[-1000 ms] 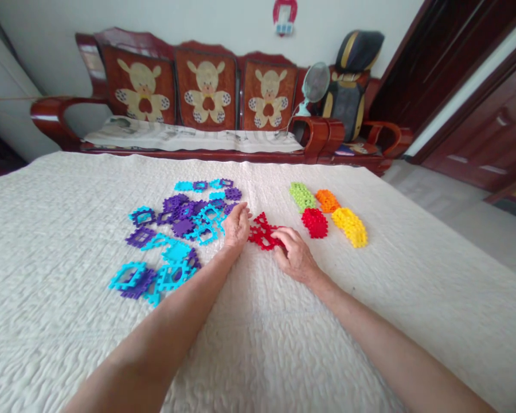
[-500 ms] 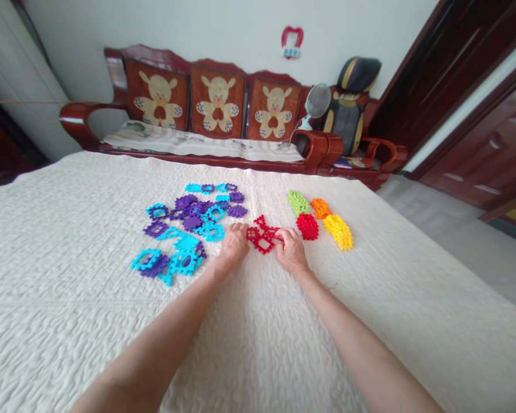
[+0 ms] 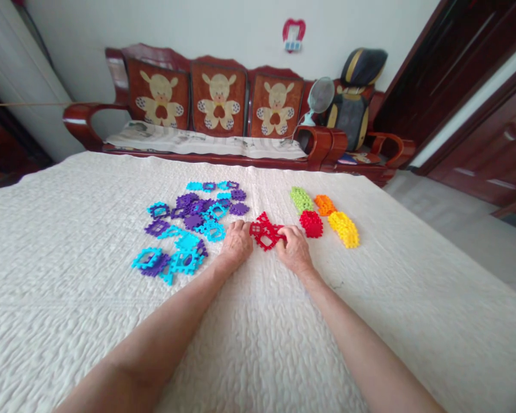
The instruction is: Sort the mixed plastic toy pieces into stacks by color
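Both my hands rest on a cream quilted bedspread (image 3: 258, 344). My left hand (image 3: 237, 244) and my right hand (image 3: 295, 248) pinch the two sides of a small bunch of red plastic interlocking tiles (image 3: 265, 232) lying between them. The fingers of both hands are curled onto the red tiles. Just right of my right hand stands a neat red stack (image 3: 312, 223), with a green stack (image 3: 301, 199), an orange stack (image 3: 325, 204) and a yellow stack (image 3: 345, 229) around it. A loose spread of blue and purple tiles (image 3: 189, 226) lies to the left of my left hand.
A dark red wooden bench (image 3: 217, 115) with bear-print cushions stands behind the bed. A small fan (image 3: 320, 97) and a backpack (image 3: 355, 97) sit at its right end. Dark wooden doors (image 3: 477, 97) fill the right side.
My hands have drawn closer together, gathering the red tiles into a tighter bunch. The camera view has shifted slightly.
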The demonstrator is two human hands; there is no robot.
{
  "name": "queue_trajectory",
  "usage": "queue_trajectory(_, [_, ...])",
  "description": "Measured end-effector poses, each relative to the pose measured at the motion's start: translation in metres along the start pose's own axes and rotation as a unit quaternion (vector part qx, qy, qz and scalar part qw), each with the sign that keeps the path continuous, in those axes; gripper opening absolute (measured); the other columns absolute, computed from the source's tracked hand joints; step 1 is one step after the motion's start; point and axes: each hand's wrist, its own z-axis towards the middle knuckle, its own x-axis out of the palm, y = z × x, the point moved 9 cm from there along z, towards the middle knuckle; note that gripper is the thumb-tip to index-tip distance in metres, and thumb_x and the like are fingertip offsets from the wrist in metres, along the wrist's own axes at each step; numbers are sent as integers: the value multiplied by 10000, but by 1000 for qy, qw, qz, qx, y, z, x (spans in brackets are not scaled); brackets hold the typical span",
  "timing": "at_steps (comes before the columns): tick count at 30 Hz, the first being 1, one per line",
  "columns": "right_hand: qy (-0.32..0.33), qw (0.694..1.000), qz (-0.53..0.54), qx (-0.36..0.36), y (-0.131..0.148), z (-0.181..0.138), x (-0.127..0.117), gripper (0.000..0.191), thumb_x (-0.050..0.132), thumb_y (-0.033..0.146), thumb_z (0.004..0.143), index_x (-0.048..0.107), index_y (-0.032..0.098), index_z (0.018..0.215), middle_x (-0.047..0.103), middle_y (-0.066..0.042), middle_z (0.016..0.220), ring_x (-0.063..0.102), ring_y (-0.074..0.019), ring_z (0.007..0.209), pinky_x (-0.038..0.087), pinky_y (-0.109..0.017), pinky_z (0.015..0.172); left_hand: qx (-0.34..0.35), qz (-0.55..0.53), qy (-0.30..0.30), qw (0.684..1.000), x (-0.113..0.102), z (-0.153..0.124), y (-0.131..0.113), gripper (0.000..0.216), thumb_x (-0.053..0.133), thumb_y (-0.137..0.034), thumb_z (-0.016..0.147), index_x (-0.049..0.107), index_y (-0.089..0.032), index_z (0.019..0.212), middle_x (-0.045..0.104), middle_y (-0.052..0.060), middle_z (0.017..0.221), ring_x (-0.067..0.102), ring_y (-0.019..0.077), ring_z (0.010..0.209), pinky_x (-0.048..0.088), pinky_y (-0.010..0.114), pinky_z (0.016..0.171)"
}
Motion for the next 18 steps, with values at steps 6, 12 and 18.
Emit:
queue_trajectory(6, [-28,998,47,-37,9,0,-9,286,496,77,708,610,194,943,629,-92,1002,583,-233,1008,468,-379,938,24,1,14,1000,-7,4,0,273,421,-125,878,647,-137,1031,638,130,1034,558,254,1035,418,381,954])
queue_trajectory(12, [53,991,64,-102,35,-3,-8,165,608,238,782,640,206,941,611,-95,1126,560,-252,1113,422,-417,1003,49,-1,-13,999,-7,7,2,232,433,-137,865,656,-165,926,640,108,940,576,243,988,431,373,936])
queue_trajectory(18, [118,986,27,-115,40,-6,5,170,681,303,776,662,221,924,591,-84,1245,491,-275,1214,366,-452,1044,52,-10,-34,998,-4,6,6,232,441,-135,853,661,-174,916,644,99,919,584,235,973,451,383,932])
